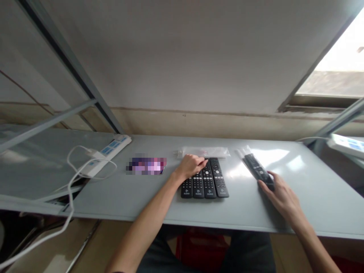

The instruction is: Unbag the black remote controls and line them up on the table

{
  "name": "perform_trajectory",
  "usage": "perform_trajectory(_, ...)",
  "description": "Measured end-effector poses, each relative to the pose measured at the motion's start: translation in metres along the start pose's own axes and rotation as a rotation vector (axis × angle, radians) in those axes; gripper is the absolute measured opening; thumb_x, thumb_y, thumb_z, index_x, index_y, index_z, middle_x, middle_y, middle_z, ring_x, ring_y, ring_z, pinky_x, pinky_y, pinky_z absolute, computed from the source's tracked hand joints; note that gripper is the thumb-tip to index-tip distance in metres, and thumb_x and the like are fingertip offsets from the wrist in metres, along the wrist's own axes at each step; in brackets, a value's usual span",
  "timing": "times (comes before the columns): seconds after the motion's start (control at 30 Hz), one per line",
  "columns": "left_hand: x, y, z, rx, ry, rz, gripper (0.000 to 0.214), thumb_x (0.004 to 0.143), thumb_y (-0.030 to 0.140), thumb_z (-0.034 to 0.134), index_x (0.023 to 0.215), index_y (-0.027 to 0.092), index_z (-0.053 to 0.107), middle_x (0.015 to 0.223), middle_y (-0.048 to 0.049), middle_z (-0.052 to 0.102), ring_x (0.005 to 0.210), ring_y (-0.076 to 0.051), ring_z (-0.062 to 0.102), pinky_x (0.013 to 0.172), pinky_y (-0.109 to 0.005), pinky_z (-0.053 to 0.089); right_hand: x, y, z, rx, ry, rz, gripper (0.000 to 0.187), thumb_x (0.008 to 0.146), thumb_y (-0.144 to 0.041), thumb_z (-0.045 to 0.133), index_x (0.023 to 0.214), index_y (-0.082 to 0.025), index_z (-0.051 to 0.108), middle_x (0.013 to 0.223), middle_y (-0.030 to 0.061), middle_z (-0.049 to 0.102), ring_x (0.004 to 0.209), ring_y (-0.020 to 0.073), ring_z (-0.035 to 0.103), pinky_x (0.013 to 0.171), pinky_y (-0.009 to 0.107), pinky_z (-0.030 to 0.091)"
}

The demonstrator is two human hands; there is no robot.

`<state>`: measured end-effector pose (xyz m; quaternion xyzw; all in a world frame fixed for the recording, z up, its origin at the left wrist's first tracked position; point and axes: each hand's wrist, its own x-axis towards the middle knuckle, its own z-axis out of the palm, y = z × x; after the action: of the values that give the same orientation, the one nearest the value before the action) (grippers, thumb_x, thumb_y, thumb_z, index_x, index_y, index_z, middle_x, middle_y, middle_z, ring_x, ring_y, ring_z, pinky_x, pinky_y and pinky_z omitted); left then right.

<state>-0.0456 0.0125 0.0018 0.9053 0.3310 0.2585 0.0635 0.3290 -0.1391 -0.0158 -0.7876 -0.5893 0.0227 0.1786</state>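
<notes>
Several black remote controls (209, 185) lie side by side in a row, their buttons facing up. My left hand (193, 165) is over the far ends of the row, its fingers curled and closed; what they hold, if anything, is hidden beneath the hand. Off to the right, my right hand (280, 191) grips the near end of another remote control (259, 170), which is in a clear plastic sleeve (243, 151) and points away at a slant. Behind the row is a flat clear plastic bag (207, 152), close to my left hand.
A blurred-out phone-like object (148, 166) lies left of the row on the grey table (136, 201). Farther left, a white power strip (108, 153) has a white cable (71, 197) hanging over the edge. Another power strip (348, 146) is at far right. Metal posts (99, 102) rise at both sides.
</notes>
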Motion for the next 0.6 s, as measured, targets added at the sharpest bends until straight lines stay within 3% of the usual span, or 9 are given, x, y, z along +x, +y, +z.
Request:
perform_trajectory(0.1,-0.001,0.001,0.0,-0.009,0.025,-0.017,0.052,0.109,0.041,0.042,0.077,0.017,0.075,0.069,-0.0092,0.071,0.06,-0.018,0.06,0.062,-0.031,0.035,0.001,0.002,-0.001,0.151,-0.029,0.083,0.076,0.09,-0.074,0.049,0.138,-0.017,0.06,0.098,0.017,0.078,0.083,0.0372,0.075,0.072,0.045,0.056)
perform_trajectory(0.17,-0.001,0.001,0.001,-0.019,0.039,-0.023,0.052,0.109,0.041,0.041,0.077,0.017,0.075,0.068,-0.0087,0.071,0.06,-0.017,0.06,0.062,-0.03,0.035,0.005,0.0,-0.007,0.276,0.019,0.133,0.076,0.085,-0.076,0.056,0.132,-0.016,0.064,0.093,0.016,0.079,0.075,0.0344,0.074,0.068,0.042,0.056)
perform_trajectory(0.27,0.0,0.0,0.001,-0.051,0.058,-0.031,0.053,0.11,0.043,0.039,0.078,0.018,0.074,0.068,-0.0077,0.069,0.061,-0.018,0.06,0.063,-0.029,0.035,0.01,-0.014,-0.02,0.377,0.164,0.141,0.069,0.083,-0.072,0.064,0.126,-0.018,0.067,0.097,0.0168,0.08,0.078,0.0335,0.075,0.069,0.041,0.055)
perform_trajectory(0.37,0.0,0.001,-0.003,-0.126,0.075,-0.085,0.054,0.11,0.047,0.038,0.08,0.018,0.073,0.068,-0.0063,0.067,0.063,-0.018,0.06,0.064,-0.029,0.036,0.018,-0.044,-0.034,0.557,0.254,0.027,0.06,0.084,-0.063,0.073,0.127,-0.022,0.067,0.105,0.0143,0.08,0.082,0.0293,0.074,0.072,0.039,0.055)
perform_trajectory(0.43,0.001,0.002,-0.007,-0.239,0.1,-0.173,0.051,0.109,0.051,0.038,0.09,0.019,0.073,0.069,-0.0039,0.066,0.063,-0.018,0.06,0.065,-0.029,0.038,0.03,-0.07,-0.041,0.761,0.211,-0.069,0.057,0.083,-0.058,0.079,0.127,-0.023,0.068,0.103,0.0108,0.079,0.077,0.0241,0.071,0.066,0.034,0.054)
perform_trajectory(0.5,0.002,0.004,-0.011,-0.44,0.138,-0.25,0.049,0.108,0.058,0.041,0.114,0.02,0.072,0.075,-0.0024,0.068,0.067,-0.017,0.062,0.068,-0.029,0.041,0.049,-0.095,-0.041,0.956,0.115,-0.137,0.052,0.082,-0.053,0.083,0.123,-0.023,0.07,0.089,0.0061,0.077,0.066,0.0194,0.065,0.055,0.03,0.049)
perform_trajectory(0.6,0.006,0.004,-0.018,-0.823,0.188,-0.274,0.07,0.104,0.068,0.046,0.154,0.019,0.046,0.101,-0.0074,0.076,0.08,-0.018,0.067,0.072,-0.029,0.047,0.079,-0.125,-0.027,1.23,-0.09,-0.215,0.044,0.086,-0.049,0.082,0.118,-0.02,0.072,0.077,0.0034,0.072,0.061,0.0175,0.061,0.052,0.029,0.047)
